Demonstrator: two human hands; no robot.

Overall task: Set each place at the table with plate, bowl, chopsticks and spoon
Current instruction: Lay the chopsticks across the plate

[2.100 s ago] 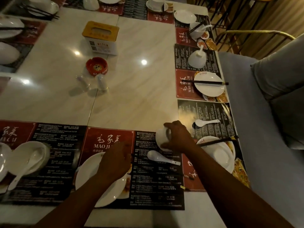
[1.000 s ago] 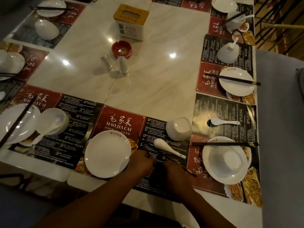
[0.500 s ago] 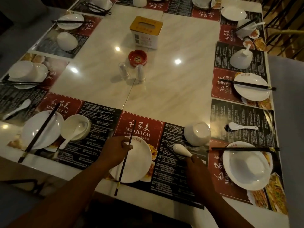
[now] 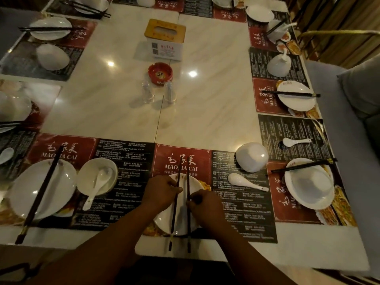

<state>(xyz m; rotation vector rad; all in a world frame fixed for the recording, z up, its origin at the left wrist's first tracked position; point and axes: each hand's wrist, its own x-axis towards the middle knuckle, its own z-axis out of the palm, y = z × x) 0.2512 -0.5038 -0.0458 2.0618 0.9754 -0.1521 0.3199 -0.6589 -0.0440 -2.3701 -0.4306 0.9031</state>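
**Chopsticks across centre plate, one stick per hand**

Chopsticks [image 4: 173, 223] lie across the plate [image 4: 164, 220] at the near-centre place. The long axis runs straight away from the person. Far tips sit over the red placemat [image 4: 162, 154] print. Butt ends overhang the plate's near rim onto the bare worktop [image 4: 205, 112] edge. The sticks are almost parallel with a narrow gap between them, and the left one splays slightly left at its near end.

Left hand [image 4: 161, 192] is over the plate's left side with fingers curled, pinching the left stick around mid-length. Right hand [image 4: 203, 203] is on the right side with fingers curled, pinching the right stick at roughly the same spot.

Bowl [image 4: 251, 157] sits upside down on the placemat, right of the plate and further out. Spoon [image 4: 246, 183] lies just nearer than the bowl, with its scoop to the left and its handle pointing right. Both are apart from the plate and the hands.
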